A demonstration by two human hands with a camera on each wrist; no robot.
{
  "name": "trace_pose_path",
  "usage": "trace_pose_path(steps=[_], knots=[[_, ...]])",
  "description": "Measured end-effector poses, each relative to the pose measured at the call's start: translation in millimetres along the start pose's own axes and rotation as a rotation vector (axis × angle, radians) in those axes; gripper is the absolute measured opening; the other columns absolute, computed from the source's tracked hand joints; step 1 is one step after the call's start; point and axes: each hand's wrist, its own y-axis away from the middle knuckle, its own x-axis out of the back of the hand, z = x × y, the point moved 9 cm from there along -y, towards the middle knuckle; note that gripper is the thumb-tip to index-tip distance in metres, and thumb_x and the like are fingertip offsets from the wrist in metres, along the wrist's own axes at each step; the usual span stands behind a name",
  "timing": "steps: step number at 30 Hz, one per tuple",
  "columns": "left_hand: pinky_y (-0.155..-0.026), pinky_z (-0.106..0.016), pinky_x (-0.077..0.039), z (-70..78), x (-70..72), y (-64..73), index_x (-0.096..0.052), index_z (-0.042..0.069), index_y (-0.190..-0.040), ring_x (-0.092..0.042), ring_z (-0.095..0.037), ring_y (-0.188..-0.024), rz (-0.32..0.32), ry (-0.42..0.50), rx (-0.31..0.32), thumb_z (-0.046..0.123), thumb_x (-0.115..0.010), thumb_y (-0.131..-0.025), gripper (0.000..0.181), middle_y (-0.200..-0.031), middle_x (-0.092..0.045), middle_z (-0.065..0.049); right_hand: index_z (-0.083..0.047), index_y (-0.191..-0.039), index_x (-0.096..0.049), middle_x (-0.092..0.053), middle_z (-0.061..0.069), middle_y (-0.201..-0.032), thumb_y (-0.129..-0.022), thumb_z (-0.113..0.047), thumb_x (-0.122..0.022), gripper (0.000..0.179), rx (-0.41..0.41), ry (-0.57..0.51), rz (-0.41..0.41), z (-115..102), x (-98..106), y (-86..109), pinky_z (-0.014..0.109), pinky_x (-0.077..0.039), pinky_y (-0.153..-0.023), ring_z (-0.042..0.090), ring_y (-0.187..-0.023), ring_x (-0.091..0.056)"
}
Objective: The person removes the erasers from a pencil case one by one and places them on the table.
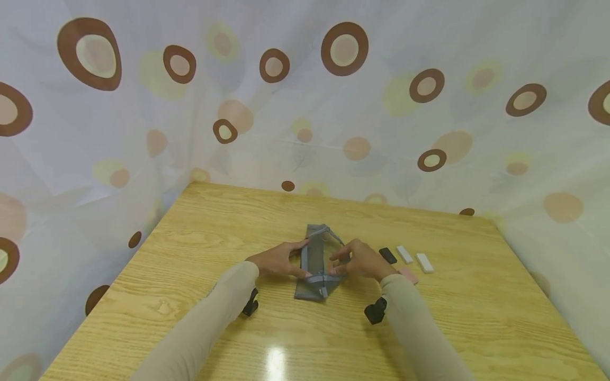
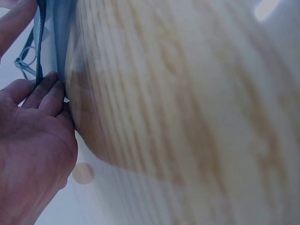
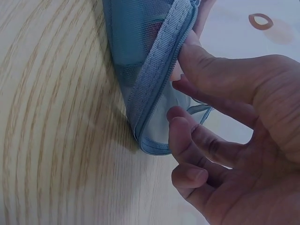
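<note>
A blue-grey mesh zip pouch (image 1: pixel 315 256) lies on the wooden table with its zipped mouth spread apart. My left hand (image 1: pixel 281 259) grips its left side, thumb at the near zip edge and fingers at the far edge. In the left wrist view the fingers of that hand (image 2: pixel 37 126) bend against the mesh. My right hand (image 1: pixel 357 259) is at the right side of the mouth. In the right wrist view its thumb (image 3: pixel 220 70) bears on the toothed zip edge (image 3: pixel 161 75), and the other fingers curl beside the opening. Something inside shows faintly through the mesh.
Right of the pouch lie a small black block (image 1: pixel 388 255), two white blocks (image 1: pixel 404 254) and a pink flat piece (image 1: pixel 408 275) partly hidden by the right wrist. A patterned curtain (image 1: pixel 305 106) surrounds the table (image 1: pixel 229 222) at the back and sides.
</note>
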Motion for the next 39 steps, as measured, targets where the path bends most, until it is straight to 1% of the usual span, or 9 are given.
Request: trace_pose_path(steps=[7,12,15,17,20,25,31,36,39], knots=[[-0.124,-0.048,-0.019,1.3,0.6,1.5,-0.018,0.01,-0.163,-0.019,-0.031,-0.153,0.004,0.014,0.001,0.029,-0.081,-0.089,0.099,-0.167,-0.019,-0.015,0.003,-0.113,-0.076,-0.072,0.014,-0.114,-0.085,-0.015,-0.084,0.034,0.001,0.015,-0.022,1.6,-2.6,-3.1,0.055,-0.053,-0.096,0.033,-0.109,-0.064],[-0.124,-0.048,-0.019,2.7,-0.1,1.6,-0.018,0.01,-0.163,-0.018,-0.031,-0.153,0.006,0.026,0.002,0.028,-0.081,-0.089,0.099,-0.167,-0.019,-0.015,-0.004,-0.096,-0.081,-0.075,0.01,-0.106,-0.086,-0.012,-0.082,0.013,0.043,0.0,-0.026,0.8,-2.3,-1.7,0.048,-0.055,-0.09,0.024,-0.097,-0.065],[-0.124,-0.046,-0.018,1.9,-0.9,1.0,-0.018,0.01,-0.163,-0.018,-0.03,-0.154,0.002,0.03,0.005,0.028,-0.081,-0.088,0.099,-0.167,-0.018,-0.014,-0.007,-0.089,-0.081,-0.076,0.007,-0.103,-0.086,-0.013,-0.082,0.006,0.051,0.004,-0.014,0.6,-0.4,0.5,0.048,-0.054,-0.089,0.021,-0.094,-0.065],[-0.124,-0.046,-0.018,2.0,-0.8,0.4,-0.018,0.011,-0.163,-0.018,-0.029,-0.154,0.002,0.028,0.004,0.028,-0.081,-0.088,0.099,-0.167,-0.018,-0.014,-0.007,-0.089,-0.082,-0.076,0.007,-0.104,-0.086,-0.014,-0.082,0.007,0.041,0.015,-0.002,1.0,1.5,1.8,0.05,-0.054,-0.091,0.022,-0.096,-0.066],[-0.124,-0.046,-0.018,3.2,-0.1,0.3,-0.018,0.01,-0.163,-0.018,-0.03,-0.153,0.001,0.02,-0.004,0.028,-0.081,-0.088,0.099,-0.167,-0.018,-0.015,-0.003,-0.098,-0.081,-0.075,0.011,-0.11,-0.087,-0.014,-0.082,0.016,0.014,0.021,0.012,1.1,4.7,3.4,0.055,-0.052,-0.095,0.029,-0.104,-0.065],[-0.124,-0.046,-0.019,3.1,0.3,-0.4,-0.019,0.009,-0.163,-0.019,-0.03,-0.153,0.0,-0.003,-0.012,0.028,-0.081,-0.088,0.099,-0.166,-0.019,-0.015,0.004,-0.115,-0.074,-0.071,0.019,-0.119,-0.088,-0.008,-0.079,0.03,0.019,0.006,-0.026,1.4,2.8,1.4,0.06,-0.049,-0.1,0.039,-0.115,-0.062],[-0.124,-0.046,-0.02,1.3,0.6,-0.7,-0.02,0.011,-0.163,-0.019,-0.03,-0.153,0.005,-0.012,-0.003,0.03,-0.082,-0.088,0.099,-0.166,-0.02,-0.014,0.007,-0.116,-0.072,-0.071,0.02,-0.118,-0.088,0.004,-0.073,0.028,0.083,-0.001,-0.092,0.2,-3.3,-2.6,0.055,-0.052,-0.098,0.038,-0.111,-0.065],[-0.124,-0.045,-0.019,0.4,1.5,-0.6,-0.021,0.012,-0.163,-0.019,-0.029,-0.153,0.008,-0.026,-0.003,0.031,-0.082,-0.087,0.099,-0.166,-0.021,-0.013,0.005,-0.112,-0.075,-0.071,0.018,-0.12,-0.087,0.004,-0.075,0.025,0.078,0.0,-0.079,0.7,-0.2,-0.7,0.057,-0.05,-0.101,0.037,-0.112,-0.064],[-0.124,-0.046,-0.019,-0.2,1.8,-1.2,-0.02,0.011,-0.163,-0.018,-0.029,-0.153,0.005,-0.034,-0.009,0.032,-0.082,-0.088,0.099,-0.166,-0.02,-0.013,0.005,-0.113,-0.075,-0.072,0.018,-0.116,-0.087,0.003,-0.076,0.026,0.075,0.002,-0.063,-0.1,2.6,-0.2,0.054,-0.052,-0.097,0.036,-0.109,-0.064]])
